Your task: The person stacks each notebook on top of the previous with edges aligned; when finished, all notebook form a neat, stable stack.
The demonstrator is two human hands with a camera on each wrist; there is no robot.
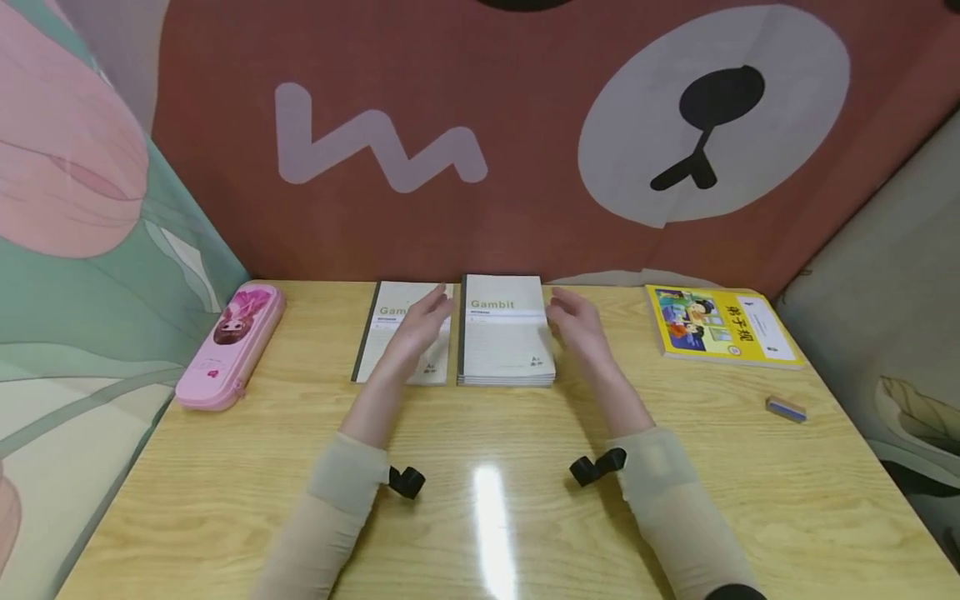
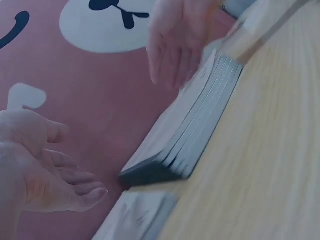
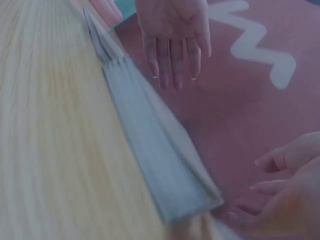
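Observation:
A stack of several white notebooks (image 1: 506, 342) marked "Gambit" lies on the table near the back wall. Left of it sits a lower notebook pile (image 1: 375, 354) of the same kind, partly covered by my left hand (image 1: 422, 327). That hand hovers over the lower pile with fingers extended, holding nothing. My right hand (image 1: 581, 325) is just right of the taller stack, fingers loosely bent and nothing gripped. In the left wrist view, the stack's page edges (image 2: 210, 110) show between both hands. The right wrist view shows the taller stack (image 3: 150, 140) beside the right hand (image 3: 290, 190).
A pink pencil case (image 1: 231, 346) lies at the table's left edge. On the right are a yellow book (image 1: 723, 327) with a cartoon cover and a small eraser-like block (image 1: 786, 409). A printed cloth wall (image 1: 525, 183) rises directly behind the notebooks.

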